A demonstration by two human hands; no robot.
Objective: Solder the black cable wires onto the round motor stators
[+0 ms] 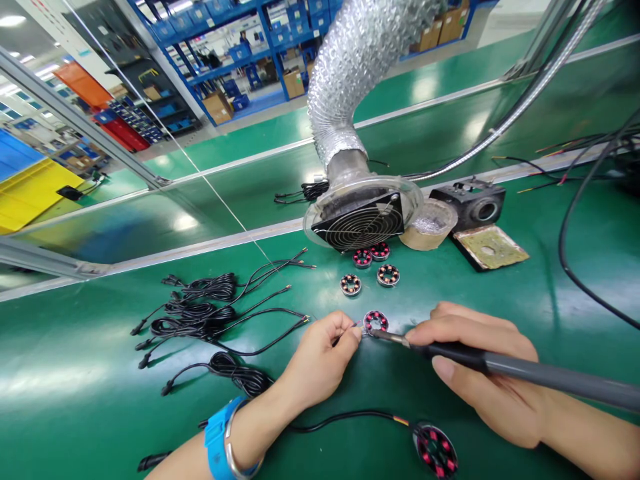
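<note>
My right hand (487,370) is closed around a soldering iron (550,377), holding it like a pen. The iron's metal tip (393,338) meets the lower edge of a small motor stator (376,323) with pink-red coils, as far as I can see. On the stator's left side, my left hand (327,357) pinches a thin wire (357,325) between thumb and forefinger, and the wire's end lies at the ring. Nearer to me rests another red-coiled stator (435,451), joined to a black cable (345,418) that runs beneath my left forearm.
Several stators (351,285) lie beyond my hands, below a fume extractor hood (365,213) on a silver duct (345,80). Coiled black cables (200,317) spread out at left. A round tub (429,227), an iron stand (483,207) and a yellowish sponge (490,245) stand at back right.
</note>
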